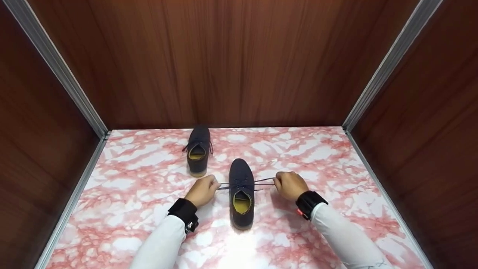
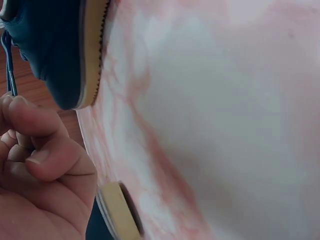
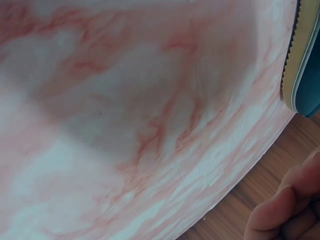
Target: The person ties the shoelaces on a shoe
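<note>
A dark navy lace-up shoe (image 1: 241,172) with a yellow lining stands between the two hands, its toe pointing away. To its left, the left hand (image 1: 202,191) pinches a shoelace (image 1: 224,184) and draws it out sideways. On the other side the right hand (image 1: 291,185) grips lace strands (image 1: 264,181), stretched straight from the shoe. A loose lace end sticks out just below them. In the left wrist view the curled fingers (image 2: 37,117) hold the lace beside the shoe's toe (image 2: 65,65). The right wrist view shows curled fingertips (image 3: 272,212) at its edge; the lace is out of sight there.
A second navy shoe (image 1: 199,149) stands farther back on the left, laces hanging at its sides. Both rest on a red-and-white marbled tabletop (image 1: 317,149). Brown wood-grain panels (image 1: 224,63) with grey metal corner strips enclose the back and sides.
</note>
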`<action>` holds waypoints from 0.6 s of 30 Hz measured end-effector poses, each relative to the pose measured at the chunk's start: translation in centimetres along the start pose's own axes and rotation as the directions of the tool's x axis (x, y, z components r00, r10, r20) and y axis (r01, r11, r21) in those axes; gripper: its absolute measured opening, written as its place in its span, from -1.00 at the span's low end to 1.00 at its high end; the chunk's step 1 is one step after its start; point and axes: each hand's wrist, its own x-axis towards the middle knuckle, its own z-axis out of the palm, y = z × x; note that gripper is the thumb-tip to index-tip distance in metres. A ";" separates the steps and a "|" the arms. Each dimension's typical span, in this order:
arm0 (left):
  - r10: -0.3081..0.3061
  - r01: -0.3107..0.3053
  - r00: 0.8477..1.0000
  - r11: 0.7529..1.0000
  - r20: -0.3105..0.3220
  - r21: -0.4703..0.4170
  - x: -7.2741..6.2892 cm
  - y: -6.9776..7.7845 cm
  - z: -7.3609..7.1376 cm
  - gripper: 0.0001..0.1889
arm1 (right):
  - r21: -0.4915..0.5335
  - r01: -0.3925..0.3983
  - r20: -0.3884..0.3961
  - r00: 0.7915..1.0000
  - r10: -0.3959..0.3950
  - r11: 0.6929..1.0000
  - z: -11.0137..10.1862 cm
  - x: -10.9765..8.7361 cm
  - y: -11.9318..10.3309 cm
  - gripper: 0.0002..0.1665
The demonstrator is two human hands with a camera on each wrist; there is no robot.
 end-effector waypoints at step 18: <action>-0.063 0.071 0.996 0.989 0.070 -0.132 -0.9 -1.6 1.1 -0.72 | 0.031 -0.028 -0.062 0.998 0.030 0.999 1.3 -0.4 0.8 -0.57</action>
